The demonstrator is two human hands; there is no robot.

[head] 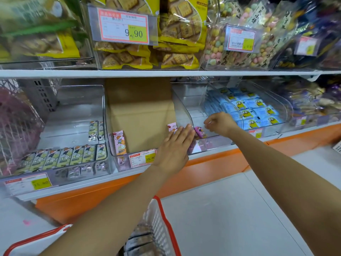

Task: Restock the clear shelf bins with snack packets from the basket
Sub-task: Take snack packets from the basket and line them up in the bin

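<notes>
Risks first: purple packet [200, 132] sits tilted near the low front lip of the clear bin [186, 108], centre of frame. A nudge could prob. tip it fwd over the lip & off the shelf [166, 73]

Left hand [175, 146] is released, fingers straight & flat against the bin's curved side wall. Too hard a push might slide the bin sideways or knock the price tag [143, 157] just below-left of it

Right hand [220, 123] has fingers loosely curled just right of the packet. Can't tell if the tips pinch it or are clear of it, as the contact pt is too small to read. If it's only half gripped, pulling away could drag the packet out w/ it

Position: packet lies btwn the 2 hands, just beside the left fingertips w/ the clear wall in btwn, & just below-left of the right fingertips

Rest of the stock is in the basket [162, 209], bottom centre, well apart from both hands. The left forearm partly hides its packets [142, 235]. Bin looks mostly bare, so I'd judge plenty left to do
</notes>
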